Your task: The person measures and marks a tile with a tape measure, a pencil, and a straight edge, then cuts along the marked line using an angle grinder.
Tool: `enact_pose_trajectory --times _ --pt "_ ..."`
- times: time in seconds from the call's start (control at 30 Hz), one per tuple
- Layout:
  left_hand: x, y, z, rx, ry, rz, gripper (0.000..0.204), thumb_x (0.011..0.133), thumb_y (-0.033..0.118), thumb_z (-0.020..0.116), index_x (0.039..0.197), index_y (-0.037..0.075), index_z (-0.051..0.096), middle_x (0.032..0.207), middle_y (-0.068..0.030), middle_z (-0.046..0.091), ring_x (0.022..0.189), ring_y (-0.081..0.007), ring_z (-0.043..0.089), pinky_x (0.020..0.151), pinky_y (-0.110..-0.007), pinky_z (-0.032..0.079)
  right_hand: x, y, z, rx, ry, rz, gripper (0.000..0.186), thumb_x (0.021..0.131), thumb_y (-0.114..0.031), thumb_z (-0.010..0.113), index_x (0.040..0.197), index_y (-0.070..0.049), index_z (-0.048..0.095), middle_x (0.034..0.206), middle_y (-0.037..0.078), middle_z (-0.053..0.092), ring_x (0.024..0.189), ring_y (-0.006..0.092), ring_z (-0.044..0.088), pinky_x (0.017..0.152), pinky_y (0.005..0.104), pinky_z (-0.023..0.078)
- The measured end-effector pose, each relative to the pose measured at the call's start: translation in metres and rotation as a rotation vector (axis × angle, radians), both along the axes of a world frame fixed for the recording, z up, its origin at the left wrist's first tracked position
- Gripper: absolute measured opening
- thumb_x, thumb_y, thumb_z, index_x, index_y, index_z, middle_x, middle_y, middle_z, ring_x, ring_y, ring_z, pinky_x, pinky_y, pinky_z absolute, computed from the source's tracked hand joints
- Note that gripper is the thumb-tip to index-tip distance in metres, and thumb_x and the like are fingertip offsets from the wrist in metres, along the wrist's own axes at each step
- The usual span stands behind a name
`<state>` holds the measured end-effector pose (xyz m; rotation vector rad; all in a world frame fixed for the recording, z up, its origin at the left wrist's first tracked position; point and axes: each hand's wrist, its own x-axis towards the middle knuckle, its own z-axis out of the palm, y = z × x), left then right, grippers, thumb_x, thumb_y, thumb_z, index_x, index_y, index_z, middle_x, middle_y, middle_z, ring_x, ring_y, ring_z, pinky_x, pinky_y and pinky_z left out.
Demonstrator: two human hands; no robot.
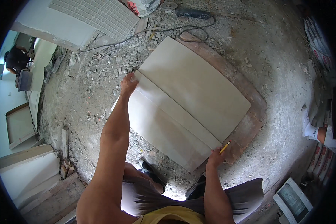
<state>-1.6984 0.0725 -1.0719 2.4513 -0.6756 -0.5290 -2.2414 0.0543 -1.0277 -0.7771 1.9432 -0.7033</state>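
Note:
My left hand (129,83) grips the upper-left end of a narrow pale tile strip (175,108), which lies diagonally across large pale tiles (194,78). My right hand (215,156) is at the strip's lower-right end, closed on a yellow pencil (224,147) that points up and right, with fingers against the strip's end. The tiles rest on a dusty reddish-brown board (252,127) on the rubble-strewn floor, between and beyond my arms.
An angle grinder (193,13) with cord lies beyond the board, near a mesh-patterned sheet (95,15). Another person (18,58) works at left. Boards (26,175) lie lower left. A white-shoed foot (310,130), stacked bags (318,160) and a framed pane (293,199) are right.

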Motion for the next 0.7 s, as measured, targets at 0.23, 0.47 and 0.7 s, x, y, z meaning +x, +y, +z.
enact_pose_trajectory --times 0.23,0.47,0.7 --pt "0.005 0.010 0.008 -0.283 0.302 0.077 0.054 0.076 0.005 0.065 0.130 0.008 0.057 0.121 -0.0115 0.062 0.114 -0.0246 0.058 0.096 -0.034 0.046 0.005 0.003 -0.003 -0.006 -0.034 -0.002 0.031 0.098 -0.012 0.051 0.125 0.003 0.052 0.113 0.015 0.058 0.095 0.0204 0.061 0.079 0.0315 0.060" --pt "-0.004 0.011 0.010 -0.509 0.426 0.141 0.050 0.079 -0.005 0.059 0.126 0.009 0.054 0.112 -0.0042 0.061 0.104 -0.0164 0.058 0.094 -0.032 0.045 -0.032 0.006 -0.047 0.005 0.014 -0.018 0.041 0.095 -0.015 0.046 0.134 -0.001 0.045 0.116 0.016 0.059 0.090 0.0180 0.064 0.051 0.0287 0.045" --pt "-0.031 0.007 0.039 -0.614 0.507 0.319 0.040 0.087 0.023 0.072 0.120 0.008 0.054 0.104 -0.0020 0.060 0.096 -0.0142 0.056 0.088 -0.030 0.042 0.007 -0.002 0.018 0.123 -0.045 -0.124 0.041 0.100 -0.026 0.043 0.138 -0.013 0.043 0.109 0.008 0.065 0.096 0.0163 0.061 0.059 0.0288 0.042"
